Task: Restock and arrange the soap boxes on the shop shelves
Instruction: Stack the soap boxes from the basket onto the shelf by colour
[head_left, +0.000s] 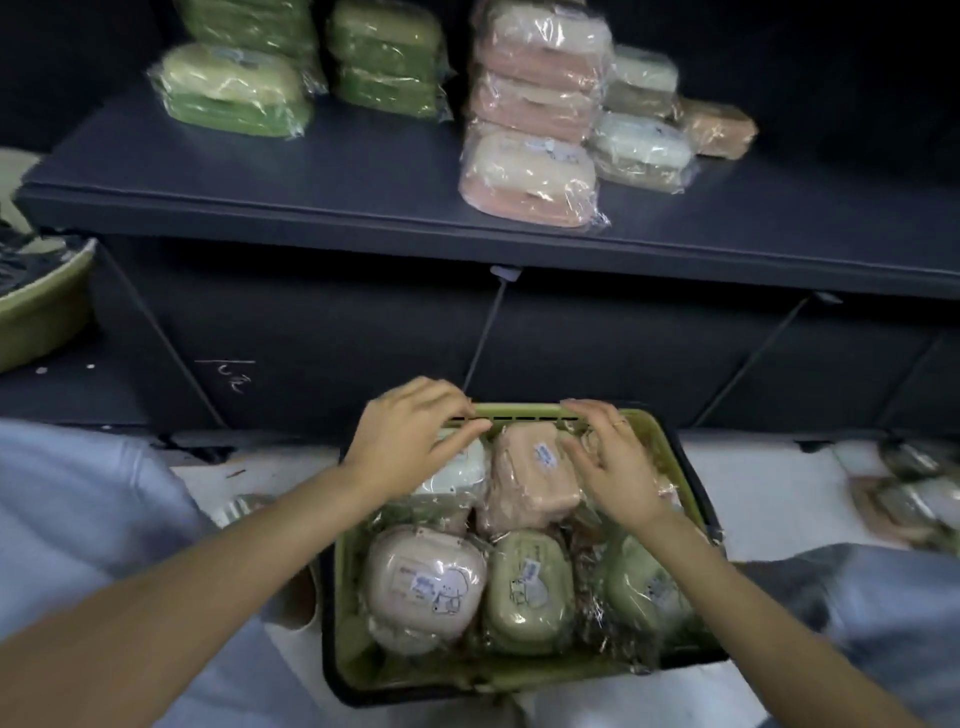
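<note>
While both hands (415, 436) hover, basket (691, 483) brims.

Glossy, crinkled clear film wraps the plastic soap boxes (530, 590); the dark shelf (311, 171) looks matt.

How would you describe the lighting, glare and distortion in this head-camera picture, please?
Head view: dim overall, the dark shelf and its back panel almost swallow detail; bright glare on the plastic wrap of the soap boxes; wide-angle bowing bends the shelf edge; both forearms look stretched; the right edge is soft and blurred.

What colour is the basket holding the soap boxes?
Olive green basket, seen in the head view.
</note>
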